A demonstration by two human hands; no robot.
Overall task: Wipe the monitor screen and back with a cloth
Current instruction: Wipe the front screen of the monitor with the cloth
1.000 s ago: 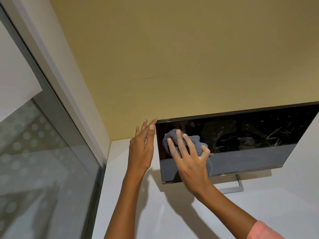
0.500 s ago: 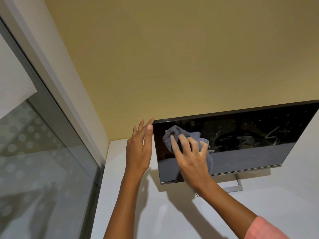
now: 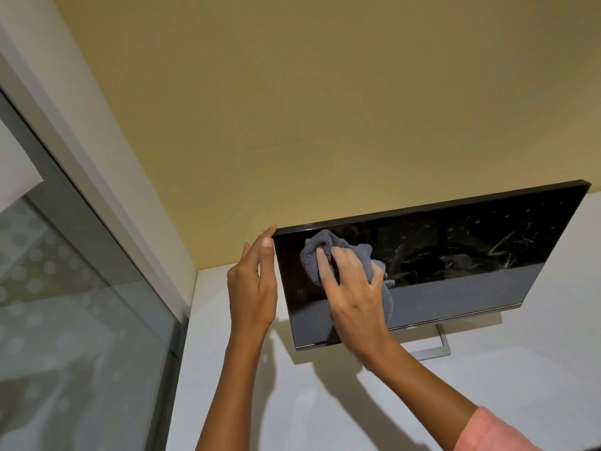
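Up close, the monitor (image 3: 455, 265) stands on a white table (image 3: 487, 385), its dark screen facing the camera and its slim silver stand (image 3: 435, 349) showing below the bottom bezel, where a small logo sits. Behind it rises a yellow wall (image 3: 325, 109), and off to the left there is a window (image 3: 65, 304) with a dotted frosted band and a pale frame. Of the two hands, the left hand (image 3: 252, 288) lies against the monitor's left edge with its fingers straight and close together, the fingertips reaching the top left corner; it steadies the panel rather than curling round it. The right hand (image 3: 354, 294) is spread on the screen's upper left part and presses a grey cloth (image 3: 312, 258) flat against the glass, the fingers lying over the bunched fabric, which pokes out above the fingertips and hangs down along the thumb side. Whether any finger is tucked into a fold of the cloth cannot be told from this angle. The two hands are near each other but apart, with the monitor's left bezel between them. On the right half of the screen, smears and streaks catch the light, while the lower part reflects a paler band. A pink sleeve (image 3: 497, 431) covers the right arm at the lower right corner.
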